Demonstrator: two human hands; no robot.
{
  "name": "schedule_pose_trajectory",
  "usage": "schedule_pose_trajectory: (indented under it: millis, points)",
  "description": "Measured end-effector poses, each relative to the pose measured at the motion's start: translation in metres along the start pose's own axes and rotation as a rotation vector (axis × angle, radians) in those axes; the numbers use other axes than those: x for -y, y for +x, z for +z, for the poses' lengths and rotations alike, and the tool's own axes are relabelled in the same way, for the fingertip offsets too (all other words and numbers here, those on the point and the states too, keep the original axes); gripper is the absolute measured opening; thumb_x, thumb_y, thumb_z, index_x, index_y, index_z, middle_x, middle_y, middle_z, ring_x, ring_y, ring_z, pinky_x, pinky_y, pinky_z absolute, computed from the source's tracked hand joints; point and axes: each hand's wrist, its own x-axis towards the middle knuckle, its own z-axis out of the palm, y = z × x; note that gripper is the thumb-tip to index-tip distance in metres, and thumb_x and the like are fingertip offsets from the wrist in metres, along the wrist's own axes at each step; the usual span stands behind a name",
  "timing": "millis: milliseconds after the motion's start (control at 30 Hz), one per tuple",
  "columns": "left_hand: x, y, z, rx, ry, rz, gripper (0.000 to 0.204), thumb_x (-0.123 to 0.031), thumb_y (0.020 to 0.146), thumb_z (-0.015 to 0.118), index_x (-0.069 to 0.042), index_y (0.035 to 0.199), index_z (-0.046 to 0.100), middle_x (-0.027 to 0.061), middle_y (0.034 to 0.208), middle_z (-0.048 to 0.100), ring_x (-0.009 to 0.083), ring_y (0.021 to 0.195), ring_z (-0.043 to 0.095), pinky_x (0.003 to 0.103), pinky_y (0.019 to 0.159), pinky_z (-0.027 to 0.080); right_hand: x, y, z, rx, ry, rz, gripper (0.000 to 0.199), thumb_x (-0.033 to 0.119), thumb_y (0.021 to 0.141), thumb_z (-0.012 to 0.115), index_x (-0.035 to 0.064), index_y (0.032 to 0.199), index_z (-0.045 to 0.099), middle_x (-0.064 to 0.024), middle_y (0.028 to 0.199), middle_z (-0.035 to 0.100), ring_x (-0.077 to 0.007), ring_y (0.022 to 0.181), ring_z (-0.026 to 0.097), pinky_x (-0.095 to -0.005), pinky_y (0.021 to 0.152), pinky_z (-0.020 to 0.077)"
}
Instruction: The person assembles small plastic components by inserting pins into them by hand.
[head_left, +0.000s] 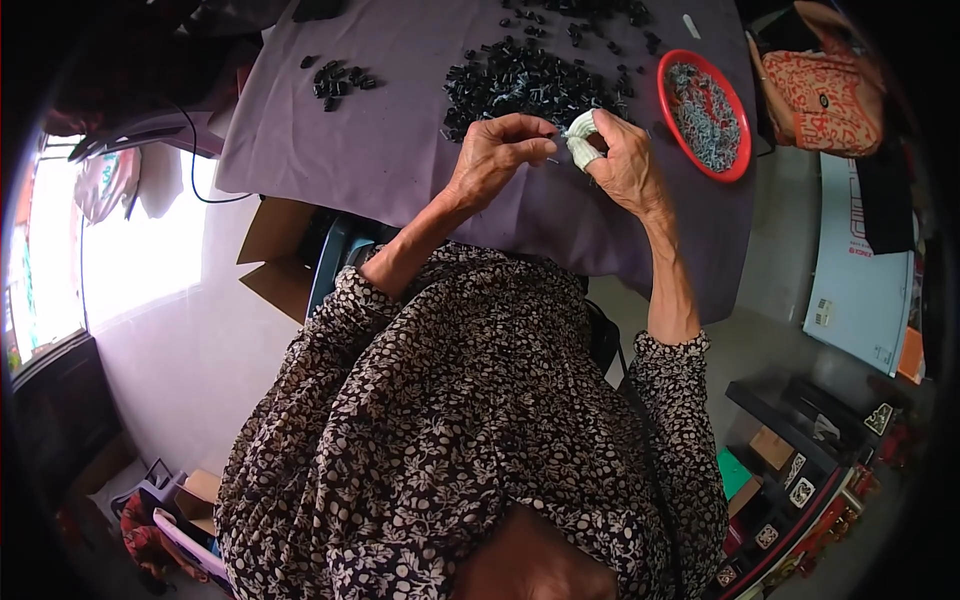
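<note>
Head view looks down over the person's patterned blouse (470, 420) to a table draped in a purple cloth (400, 120), and much of the fine work is hard to read. What the hands pinch is too small to name: only a thin dark sliver shows at the fingertips, just off the near edge of the large heap of small black parts (520, 80).

Left hand (497, 155) has its fingers curled in tight, thumb and forefinger narrowed to a pinch on that tiny piece. Right hand (620, 160) meets it fingertip to fingertip; its thumb and forefinger are wrapped in whitish tape (582, 140), and they too close narrowly on the piece, the other fingers folded.

Each black part in the heap looks short, blocky and glossy, but single shapes blur together. Left of the heap lies a smaller cluster of the same parts (340, 80). Right of the heap sits a red bowl (735, 165) holding grey-blue bits, indistinct in detail. More black parts beyond the heap are cut off by the top edge.
</note>
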Motion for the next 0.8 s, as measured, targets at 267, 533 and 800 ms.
schedule_pose_trajectory:
  millis: [267, 533, 800]
  points:
    - [-0.005, -0.002, 0.001, -0.003, 0.118, 0.011, 0.022, -0.008, 0.077, 0.066, 0.000, 0.098, 0.064, 0.0018, 0.078, 0.060, 0.0079, 0.073, 0.054, 0.022, 0.069, 0.045, 0.007, 0.003, -0.002, 0.070, -0.176, -0.073, 0.014, 0.002, 0.068, 0.055, 0.0002, 0.078, 0.046, -0.0138, 0.072, 0.054, -0.0331, 0.069, 0.055, -0.0407, 0.062, 0.0451]
    - [-0.013, -0.003, 0.005, -0.019, 0.466, 0.214, 0.018, -0.009, 0.075, 0.066, -0.003, 0.092, 0.066, 0.0019, 0.074, 0.056, 0.0095, 0.068, 0.052, 0.024, 0.065, 0.044, 0.013, 0.006, -0.007, 0.148, -0.346, -0.172, 0.016, 0.002, 0.067, 0.058, -0.0001, 0.077, 0.046, -0.0136, 0.074, 0.055, -0.0291, 0.073, 0.057, -0.0383, 0.069, 0.0447]
    - [-0.027, 0.005, 0.015, -0.050, 0.549, 0.292, 0.018, -0.009, 0.074, 0.064, -0.003, 0.090, 0.067, 0.0053, 0.075, 0.059, 0.0128, 0.068, 0.055, 0.026, 0.062, 0.044, 0.014, 0.018, -0.021, 0.181, -0.338, -0.189, 0.013, 0.000, 0.068, 0.053, -0.0006, 0.079, 0.046, -0.0154, 0.076, 0.053, -0.0342, 0.071, 0.054, -0.0416, 0.063, 0.0426]
